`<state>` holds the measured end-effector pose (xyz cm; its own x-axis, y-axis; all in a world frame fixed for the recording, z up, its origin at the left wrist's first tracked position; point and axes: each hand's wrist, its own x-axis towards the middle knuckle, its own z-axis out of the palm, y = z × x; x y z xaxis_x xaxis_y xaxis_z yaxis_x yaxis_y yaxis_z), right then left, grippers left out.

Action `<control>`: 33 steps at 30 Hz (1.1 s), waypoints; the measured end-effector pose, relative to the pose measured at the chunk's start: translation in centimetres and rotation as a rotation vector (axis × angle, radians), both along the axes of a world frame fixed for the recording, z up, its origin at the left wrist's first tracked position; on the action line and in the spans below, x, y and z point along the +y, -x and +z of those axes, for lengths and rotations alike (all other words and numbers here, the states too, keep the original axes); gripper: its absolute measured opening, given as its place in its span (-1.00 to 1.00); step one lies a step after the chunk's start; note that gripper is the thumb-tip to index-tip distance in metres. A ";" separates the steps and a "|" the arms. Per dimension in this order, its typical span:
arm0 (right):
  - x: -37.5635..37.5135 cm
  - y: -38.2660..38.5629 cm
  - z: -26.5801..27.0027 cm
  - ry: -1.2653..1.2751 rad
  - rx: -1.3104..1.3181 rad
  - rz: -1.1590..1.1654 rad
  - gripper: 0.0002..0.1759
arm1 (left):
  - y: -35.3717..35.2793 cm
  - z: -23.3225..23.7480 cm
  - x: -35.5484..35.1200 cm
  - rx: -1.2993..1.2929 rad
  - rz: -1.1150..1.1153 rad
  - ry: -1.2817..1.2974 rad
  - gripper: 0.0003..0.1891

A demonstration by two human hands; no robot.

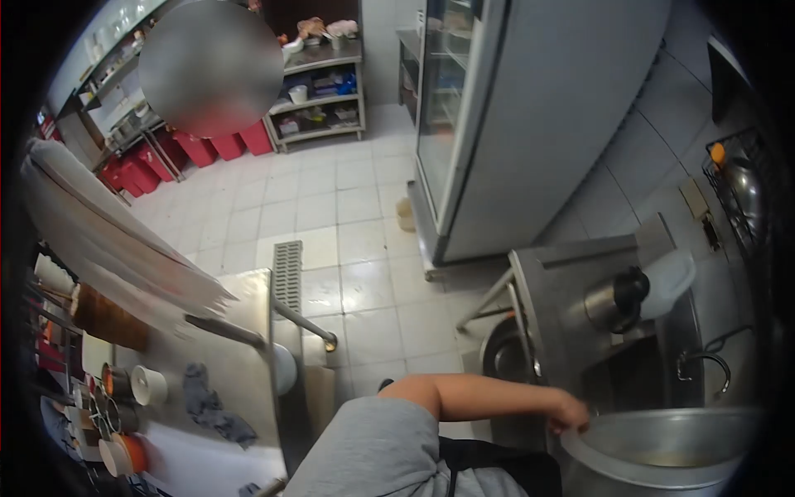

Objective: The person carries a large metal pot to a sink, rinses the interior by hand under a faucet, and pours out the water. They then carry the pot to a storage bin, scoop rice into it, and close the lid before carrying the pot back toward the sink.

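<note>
My left hand (570, 412) reaches across to the right, its fingers curled over the near rim of a large metal pot (617, 474). A little pale yellowish matter shows at the bottom of the pot. The pot stands at the lower right, partly cut off by the dark edge of the view. Just beyond it are a sink basin (625, 377) and a curved faucet (714, 358). On the steel counter (567, 269) beside the sink sits a shiny metal jug (611, 300) with a black top, against a translucent plastic container (669, 282). My right hand is out of view.
A tall glass-door refrigerator (546, 124) stands ahead on the tiled floor (373, 282). To the left, a steel table (178, 331) holds a grey cloth (211, 406) and a white bowl (149, 386). Red bins (195, 147) and a shelf unit (323, 108) line the back.
</note>
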<state>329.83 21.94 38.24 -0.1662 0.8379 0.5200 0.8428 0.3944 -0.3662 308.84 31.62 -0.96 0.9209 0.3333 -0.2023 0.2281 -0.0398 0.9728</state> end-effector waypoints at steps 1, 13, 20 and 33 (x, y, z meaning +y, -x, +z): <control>0.0 2.0 0.1 -0.038 0.091 0.027 -0.59 | 3.8 0.6 0.1 -0.062 0.161 0.058 -0.68; 7.4 23.9 -6.7 0.555 1.233 0.696 -0.65 | 40.7 3.8 -9.5 -0.650 1.626 0.700 -0.69; 16.2 36.3 -17.8 0.897 1.084 0.751 -0.69 | 56.0 4.8 -13.2 -0.819 2.018 0.399 -0.79; 31.8 70.8 -38.2 1.515 0.534 0.821 -0.71 | 67.6 2.3 -18.1 -0.543 2.689 -0.286 -0.67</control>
